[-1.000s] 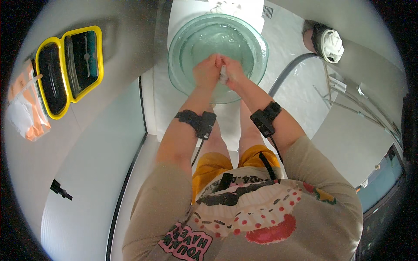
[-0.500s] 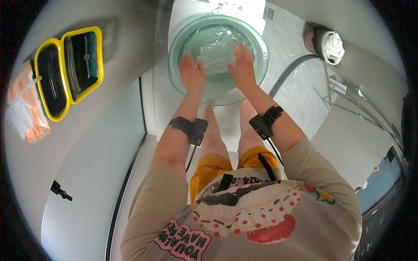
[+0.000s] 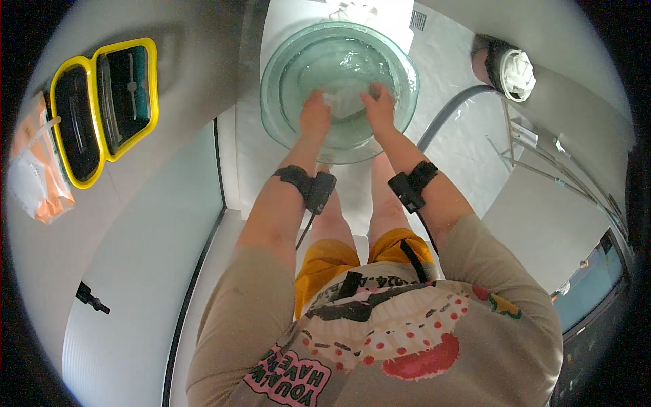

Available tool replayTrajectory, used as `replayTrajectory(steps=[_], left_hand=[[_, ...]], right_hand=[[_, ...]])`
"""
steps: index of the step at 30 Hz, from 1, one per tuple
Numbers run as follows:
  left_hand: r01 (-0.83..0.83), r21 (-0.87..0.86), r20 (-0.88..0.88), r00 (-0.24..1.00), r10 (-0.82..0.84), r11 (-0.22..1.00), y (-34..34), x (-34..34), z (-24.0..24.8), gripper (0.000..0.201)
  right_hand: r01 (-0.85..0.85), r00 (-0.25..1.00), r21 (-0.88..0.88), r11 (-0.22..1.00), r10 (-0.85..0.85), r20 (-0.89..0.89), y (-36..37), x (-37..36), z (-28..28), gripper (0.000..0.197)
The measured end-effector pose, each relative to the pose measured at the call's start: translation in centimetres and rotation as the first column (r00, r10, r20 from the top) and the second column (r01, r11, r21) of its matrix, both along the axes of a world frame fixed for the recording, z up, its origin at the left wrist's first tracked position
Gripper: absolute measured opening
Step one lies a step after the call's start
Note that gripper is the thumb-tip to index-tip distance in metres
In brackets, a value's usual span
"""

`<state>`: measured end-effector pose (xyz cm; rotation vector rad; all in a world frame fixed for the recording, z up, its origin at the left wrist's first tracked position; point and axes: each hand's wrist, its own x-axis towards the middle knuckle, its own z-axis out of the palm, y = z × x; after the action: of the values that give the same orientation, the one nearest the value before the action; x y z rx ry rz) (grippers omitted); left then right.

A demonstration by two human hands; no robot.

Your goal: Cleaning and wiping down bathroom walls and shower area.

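Grey wall (image 3: 196, 81), frosted black-edged panel (image 3: 142, 258), pale glossy floor (image 3: 451, 61), slotted drain (image 3: 418, 21)

There were two bare hands (image 3: 315, 117) (image 3: 380, 108), one round translucent green basin (image 3: 272, 95), one thin white cloth (image 3: 343, 102), two black strapped-on forearm boxes (image 3: 319, 192) (image 3: 407, 192), one yellow-rimmed double wall case (image 3: 98, 115), one orange-and-white plastic packet (image 3: 42, 169), one curved grey hose (image 3: 444, 111) and one black door handle (image 3: 90, 298).

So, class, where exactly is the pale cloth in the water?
In the head view, the cloth is at upper centre, inside the greenish basin, between the left hand and the right hand.
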<state>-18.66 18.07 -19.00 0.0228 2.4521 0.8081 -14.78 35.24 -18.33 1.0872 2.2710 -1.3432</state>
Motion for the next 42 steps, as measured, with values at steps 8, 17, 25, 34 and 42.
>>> replayTrajectory(steps=[8, 17, 25, 34, 42], left_hand=[[-0.138, 0.255, 0.014, 0.99, 0.139, 0.957, 5.0, 1.5, 8.3, 0.027], [0.247, -0.051, -0.112, 0.961, -0.252, 0.968, 5.7, 1.5, 10.5, 0.033], [0.261, -0.258, -0.057, 0.957, -0.284, 0.93, 4.9, -1.3, 9.2, 0.03], [-0.31, 0.342, -0.281, 0.867, 0.411, 0.887, 2.0, -2.5, 7.5, 0.018], [-0.314, 0.448, 0.018, 0.939, 0.343, 0.837, 0.0, -3.6, 7.8, 0.016]], right_hand=[[0.344, 0.899, -0.939, 0.003, -0.291, 0.328, -1.3, -3.0, 4.5, 0.072], [0.463, 0.834, -0.882, -0.088, -0.292, 0.467, -0.9, -0.5, -3.8, 0.032], [0.591, 0.779, -0.775, 0.226, -0.409, 0.475, -2.7, -4.2, 7.6, 0.02], [0.236, 0.971, -0.361, 0.902, -0.204, 0.125, 1.9, -3.6, 5.5, 0.033], [-0.534, 0.746, 0.09, 0.84, 0.519, -0.419, 0.0, -4.0, 7.1, 0.039]])
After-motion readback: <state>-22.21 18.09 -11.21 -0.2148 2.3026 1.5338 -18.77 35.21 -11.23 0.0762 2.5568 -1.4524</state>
